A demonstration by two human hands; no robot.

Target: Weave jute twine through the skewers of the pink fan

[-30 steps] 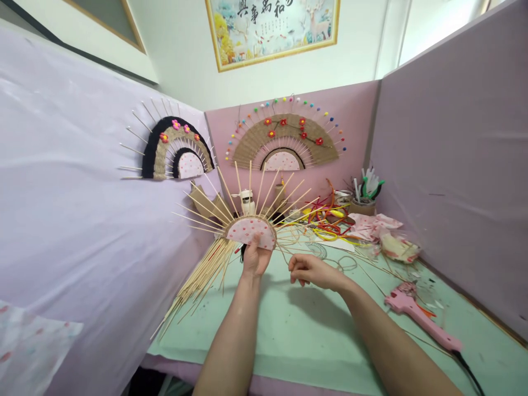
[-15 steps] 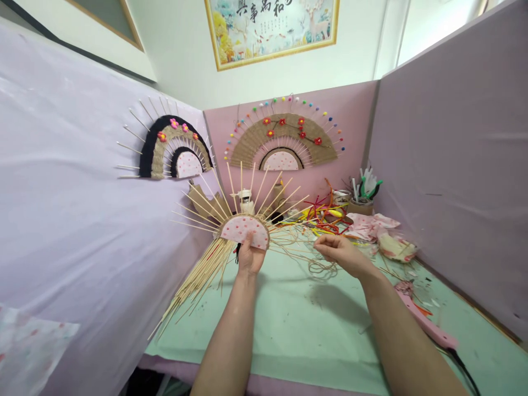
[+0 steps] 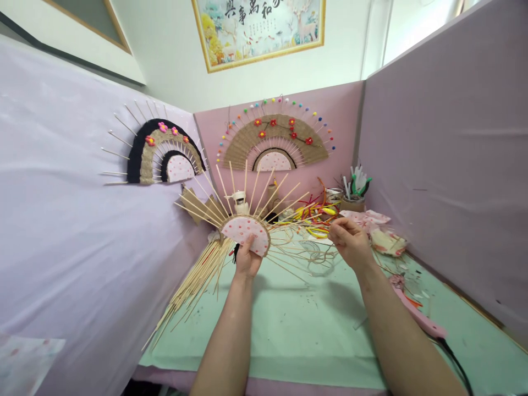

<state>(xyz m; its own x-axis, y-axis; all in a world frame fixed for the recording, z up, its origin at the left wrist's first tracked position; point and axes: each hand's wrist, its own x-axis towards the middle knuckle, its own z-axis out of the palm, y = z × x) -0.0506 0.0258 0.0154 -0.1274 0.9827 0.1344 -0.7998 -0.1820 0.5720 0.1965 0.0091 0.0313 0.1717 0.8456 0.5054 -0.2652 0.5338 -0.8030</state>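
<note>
My left hand point(image 3: 248, 264) grips a half-round fan frame point(image 3: 236, 228) by its lower edge, thumb in front on the pink dotted cloth. Thin wooden sticks fan out from the frame's curved rim, which is bound with brown cord. Off to the right, my right hand point(image 3: 351, 242) is raised with its fingers pinched on jute twine. Thin strands run between the fan and that hand, and loose loops of twine point(image 3: 320, 268) hang below them. The very tips of the right fingers are hard to make out.
Bamboo sticks point(image 3: 185, 291) lie in a bundle at left. A pink glue gun point(image 3: 418, 313) with a black cord rests at right. Behind are coloured craft stems point(image 3: 313, 212), crumpled cloth point(image 3: 388, 242) and a tool pot point(image 3: 352, 203). Finished fans point(image 3: 276, 137) hang on the partitions.
My right hand has moved right and slightly up, away from the fan, still pinched. The left hand keeps its hold on the fan frame. The camera view has shifted slightly.
</note>
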